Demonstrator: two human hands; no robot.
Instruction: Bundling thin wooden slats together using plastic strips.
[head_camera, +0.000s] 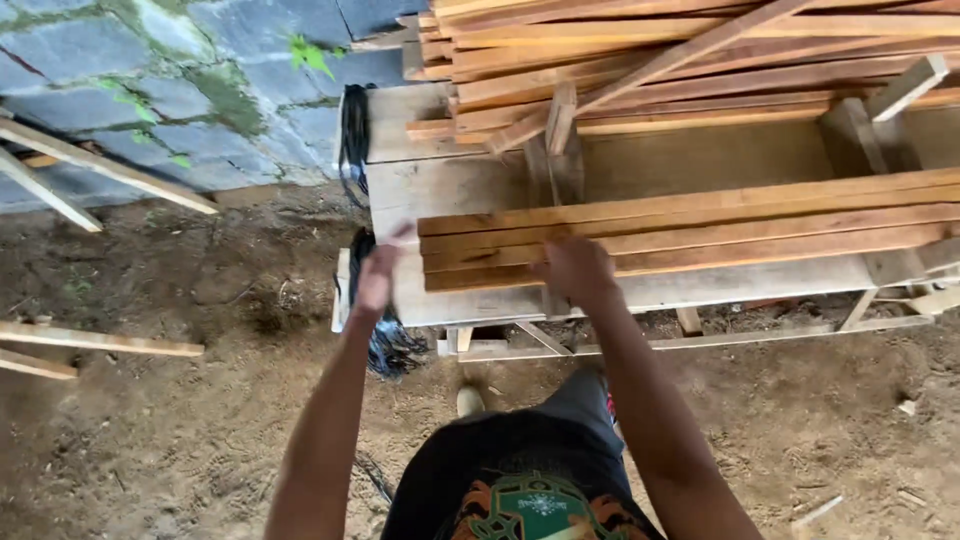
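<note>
The left hand (378, 272) is raised at the near end of a bundle of wooden slats (680, 232). Its fingers are extended and its fingertips (402, 236) meet the end faces of the slats; the hand is open flat and grips nothing. Motion blur prevents a finer reading of the finger spread.

The right hand (577, 268) rests on the front edge of the same bundle, just right of the left hand. The fingers curl over the nearest slat; whether they close fully round it cannot be told, because the back of the hand hides them.

The bundle lies flat on a pale wooden bench (470, 185), running from the hands toward the right edge of the view. The slat ends at the left hand are roughly level, with small steps between them, so squaring of the ends appears partly done. No tie or strap is visible round the bundle, so binding, if it is intended, appears not yet done.

Black straps (353, 140) hang over the left end of the bench, and a further black bunch (388, 345) hangs below the left hand.

Behind the bundle, on the far side of the bench, a larger loose stack of slats (660, 60) lies unsorted, some pieces crossed at angles. Left of the bench, several single slats (95, 165) lie on bare earth (200, 430) before a stone wall (180, 80).
</note>
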